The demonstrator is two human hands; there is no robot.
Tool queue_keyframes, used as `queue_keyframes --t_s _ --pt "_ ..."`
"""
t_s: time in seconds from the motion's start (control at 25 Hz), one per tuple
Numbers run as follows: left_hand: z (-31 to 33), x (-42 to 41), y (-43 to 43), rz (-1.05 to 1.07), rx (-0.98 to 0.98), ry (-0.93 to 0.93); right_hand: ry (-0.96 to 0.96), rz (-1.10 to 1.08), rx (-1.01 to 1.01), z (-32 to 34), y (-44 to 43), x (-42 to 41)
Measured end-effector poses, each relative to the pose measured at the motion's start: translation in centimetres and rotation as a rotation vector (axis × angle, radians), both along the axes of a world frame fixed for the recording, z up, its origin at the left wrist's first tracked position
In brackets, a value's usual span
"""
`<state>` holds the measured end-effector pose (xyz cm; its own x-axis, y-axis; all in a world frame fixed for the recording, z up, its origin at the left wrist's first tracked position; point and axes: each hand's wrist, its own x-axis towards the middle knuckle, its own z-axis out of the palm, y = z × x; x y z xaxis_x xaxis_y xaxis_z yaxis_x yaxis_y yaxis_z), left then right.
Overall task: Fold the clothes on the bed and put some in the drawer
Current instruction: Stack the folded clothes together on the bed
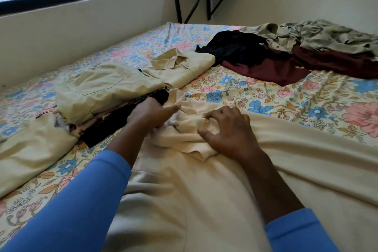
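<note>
R hand [229,131] lay on the bunched neck end of the cream top [204,190], fingers curled, thumb and fingertips pinching up a ridge of cloth; L hand [151,113] sat just beside it, a bit blurred, thumb out and fingers tucked round a fold of the same top, so gripping too as far as I could tell. Top was spread toward the person, mostly flat, creased only around the hands (a collar flap stuck up just past the L hand). Right by the L hand's far side was the stack [98,92] of folded clothes, beige on top, dark items beneath; folded shirt [184,67] lay next to it; well apart, the unfolded pile [286,53] of black, maroon and olive lay toward the bed's [255,96] far R side; no drawer in view.

Step, by my read: early in folding this top, sorting the neck before the first fold; approx. half the clothes done. Next move prob. needs the bunch pulled flat, sleeves found, then sides folded in w/ both hands; soft cloth would likely re-crease easily.
</note>
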<state>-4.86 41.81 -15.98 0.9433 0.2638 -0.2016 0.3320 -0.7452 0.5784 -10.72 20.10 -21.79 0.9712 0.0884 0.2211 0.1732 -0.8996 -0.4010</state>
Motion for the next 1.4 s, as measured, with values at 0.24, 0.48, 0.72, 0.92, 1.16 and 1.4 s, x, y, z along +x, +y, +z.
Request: queue_keyframes --t_s 0.24,0.48,0.72,0.92,1.16,1.4 --pt "-0.3 7.3 -4.0 0.069 0.103 -0.11 0.116 0.08 -0.095 0.2 0.1 -0.6" --pt "-1.9 9.7 -3.6 0.177 -0.118 -0.171 0.225 0.171 -0.169 -0.2 0.3 -0.3" --pt "-1.8 -0.1 -1.8 0.182 -0.015 -0.236 -0.363 0.176 0.031 0.3 0.9 -2.6" --pt "-1.3 -4.9 1.6 -0.013 0.111 0.076 -0.318 0.264 -0.073 -1.0 1.9 -6.4" --pt "0.2 -6.2 2.6 0.067 -0.233 -0.099 -0.388 -0.133 0.435 -1.1 1.8 -8.8" --pt "-0.5 -6.5 1.2 -0.166 0.186 -0.042 -0.33 0.095 -0.016 -1.1 2.7 -10.0"
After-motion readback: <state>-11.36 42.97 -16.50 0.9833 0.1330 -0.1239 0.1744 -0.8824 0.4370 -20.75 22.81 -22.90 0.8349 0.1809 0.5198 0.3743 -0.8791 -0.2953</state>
